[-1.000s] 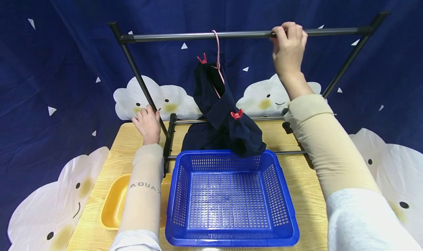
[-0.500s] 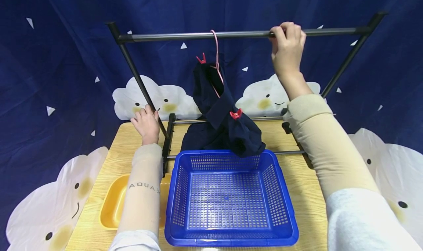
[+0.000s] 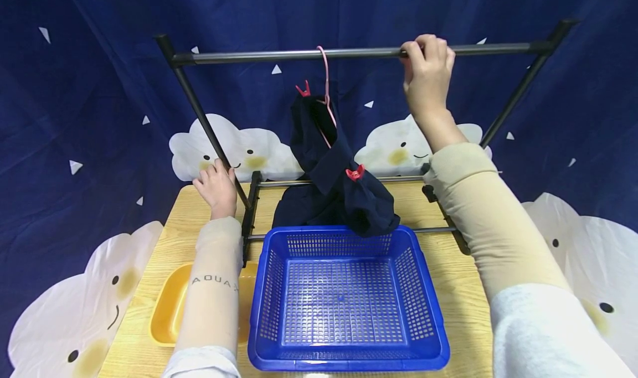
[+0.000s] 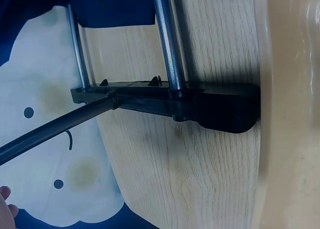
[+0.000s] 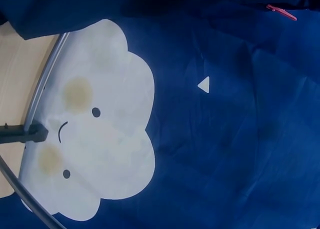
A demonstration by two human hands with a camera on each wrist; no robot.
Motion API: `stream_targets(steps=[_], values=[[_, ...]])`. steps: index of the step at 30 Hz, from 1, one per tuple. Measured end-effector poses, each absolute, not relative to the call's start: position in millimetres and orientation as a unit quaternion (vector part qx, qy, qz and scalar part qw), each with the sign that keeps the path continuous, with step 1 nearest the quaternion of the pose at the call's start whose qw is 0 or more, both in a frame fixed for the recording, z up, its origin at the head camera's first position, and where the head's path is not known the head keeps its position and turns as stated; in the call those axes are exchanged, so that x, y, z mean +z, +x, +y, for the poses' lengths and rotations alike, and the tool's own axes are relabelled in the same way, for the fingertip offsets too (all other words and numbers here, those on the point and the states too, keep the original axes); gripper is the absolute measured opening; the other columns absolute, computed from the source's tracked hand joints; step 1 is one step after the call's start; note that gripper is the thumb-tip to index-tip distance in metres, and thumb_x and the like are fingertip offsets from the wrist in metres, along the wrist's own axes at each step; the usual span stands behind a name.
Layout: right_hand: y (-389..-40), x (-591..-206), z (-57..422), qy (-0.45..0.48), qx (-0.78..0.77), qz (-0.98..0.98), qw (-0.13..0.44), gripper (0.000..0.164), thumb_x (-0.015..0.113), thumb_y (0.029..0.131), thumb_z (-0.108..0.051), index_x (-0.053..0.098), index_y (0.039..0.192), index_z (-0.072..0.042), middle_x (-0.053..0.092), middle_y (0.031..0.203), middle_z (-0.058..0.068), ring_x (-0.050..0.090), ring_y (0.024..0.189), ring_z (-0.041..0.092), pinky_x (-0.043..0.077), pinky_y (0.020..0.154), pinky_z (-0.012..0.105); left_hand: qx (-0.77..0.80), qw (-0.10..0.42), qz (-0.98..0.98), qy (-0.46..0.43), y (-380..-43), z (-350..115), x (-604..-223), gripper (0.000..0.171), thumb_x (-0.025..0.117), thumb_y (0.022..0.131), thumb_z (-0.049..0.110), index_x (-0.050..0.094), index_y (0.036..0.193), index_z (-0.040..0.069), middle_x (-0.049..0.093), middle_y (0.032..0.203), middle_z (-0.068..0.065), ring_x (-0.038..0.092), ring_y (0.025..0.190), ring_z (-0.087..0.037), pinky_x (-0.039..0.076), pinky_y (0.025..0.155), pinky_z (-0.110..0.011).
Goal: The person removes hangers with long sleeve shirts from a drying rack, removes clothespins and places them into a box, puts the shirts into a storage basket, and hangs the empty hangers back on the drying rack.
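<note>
Hanger [image 3: 326,73] could slide if you tug the top bar [image 3: 259,56] unevenly; right hand [image 3: 427,79] fingers curled round it, left hand [image 3: 217,187] at side post [image 3: 200,109], grip can't be told.

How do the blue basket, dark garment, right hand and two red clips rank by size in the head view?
1. Blue basket
2. Dark garment
3. Right hand
4. Red clips, too alike to rank

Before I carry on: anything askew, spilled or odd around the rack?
Nothing looks spilled or damaged. Slightly odd: in the head view, the navy garment overlaps the far rim of the blue basket, as if hanging into it, though I can't tell whether they touch.
</note>
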State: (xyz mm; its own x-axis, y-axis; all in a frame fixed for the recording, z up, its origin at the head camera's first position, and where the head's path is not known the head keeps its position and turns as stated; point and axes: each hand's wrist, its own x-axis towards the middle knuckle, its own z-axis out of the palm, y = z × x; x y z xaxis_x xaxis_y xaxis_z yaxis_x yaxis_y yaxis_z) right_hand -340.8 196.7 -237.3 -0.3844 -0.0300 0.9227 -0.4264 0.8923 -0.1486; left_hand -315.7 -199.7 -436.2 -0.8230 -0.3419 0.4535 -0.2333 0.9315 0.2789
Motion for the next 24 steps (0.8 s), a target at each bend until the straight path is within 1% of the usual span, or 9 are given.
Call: stream_targets(steps=[6, 16, 24], values=[[-340, -238, 193, 0.141, 0.185, -0.809, 0.54, 0.026, 0.047, 0.094, -0.026, 0.062, 0.098, -0.005, 0.054, 0.101, 0.013, 0.046, 0.102, 0.029, 0.028, 0.097, 0.04, -0.112, 0.26, -0.947, 0.154, -315, -202, -436, 0.037, 0.048, 0.093, 0.035, 0.046, 0.112, 0.003, 0.056, 0.103, -0.02, 0.046, 0.101, -0.038, 0.029, 0.086, -0.051], [-338, -239, 186, 0.144, 0.182, -0.808, 0.541, 0.025, 0.045, 0.095, -0.025, 0.061, 0.099, -0.006, 0.054, 0.101, 0.013, 0.046, 0.102, 0.029, 0.028, 0.097, 0.04, -0.119, 0.271, -0.942, 0.161, -315, -208, -436, 0.037, 0.053, 0.091, 0.033, 0.047, 0.112, 0.003, 0.056, 0.102, -0.021, 0.046, 0.099, -0.039, 0.03, 0.085, -0.051], [-338, -239, 180, 0.145, 0.183, -0.807, 0.542, 0.025, 0.045, 0.095, -0.026, 0.061, 0.099, -0.006, 0.054, 0.102, 0.012, 0.046, 0.103, 0.028, 0.027, 0.098, 0.04, -0.128, 0.248, -0.945, 0.174, -315, -212, -434, 0.038, 0.051, 0.092, 0.033, 0.047, 0.114, 0.003, 0.054, 0.107, -0.021, 0.044, 0.102, -0.039, 0.029, 0.086, -0.052]])
